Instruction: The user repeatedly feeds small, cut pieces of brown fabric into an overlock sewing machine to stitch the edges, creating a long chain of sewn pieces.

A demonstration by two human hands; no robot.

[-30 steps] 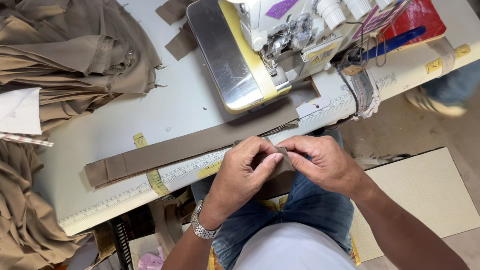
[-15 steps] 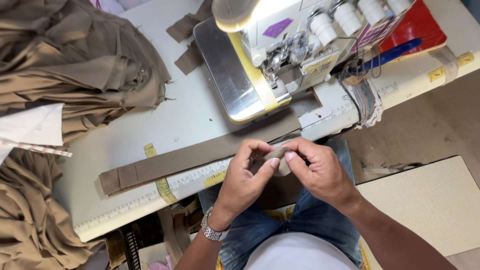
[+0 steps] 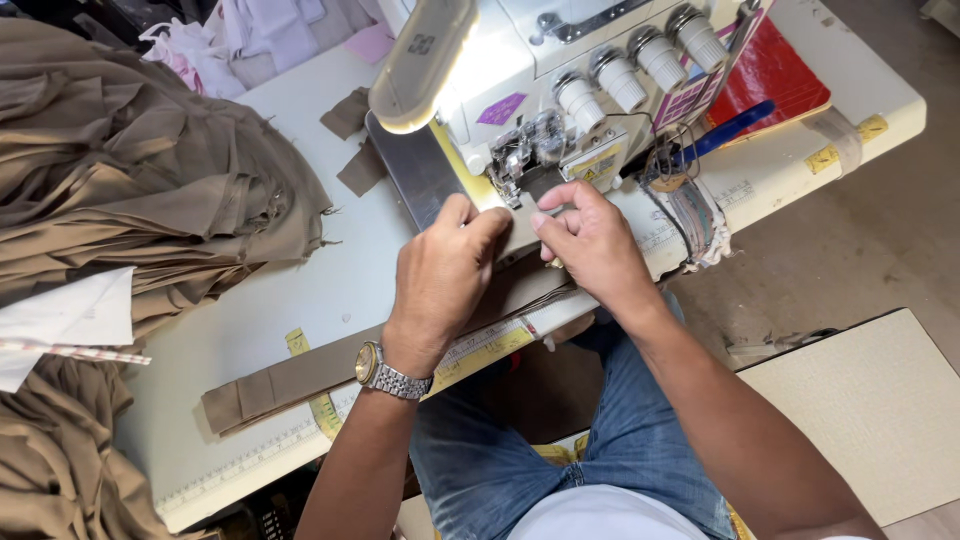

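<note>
1. Strip (image 3: 300, 372) of brown cloth, long and folded, flat on the table (image 3: 330, 290) just in front of the sewing machine (image 3: 560, 90).
2. Left hand (image 3: 440, 275) pressed on strip; right hand (image 3: 590, 240) beside it, fingers curled; grip on cloth hidden, cannot tell.
3. Pile of brown cloth (image 3: 130, 180) well left of the machine.

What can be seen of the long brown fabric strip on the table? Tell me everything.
The brown fabric strip is a long, flat, folded band of matte woven-looking cloth. It lies slantwise across the white table's front edge, over a yellow tape measure. Its near end is doubled over. Its far end runs under the left hand toward the sewing machine.
</note>
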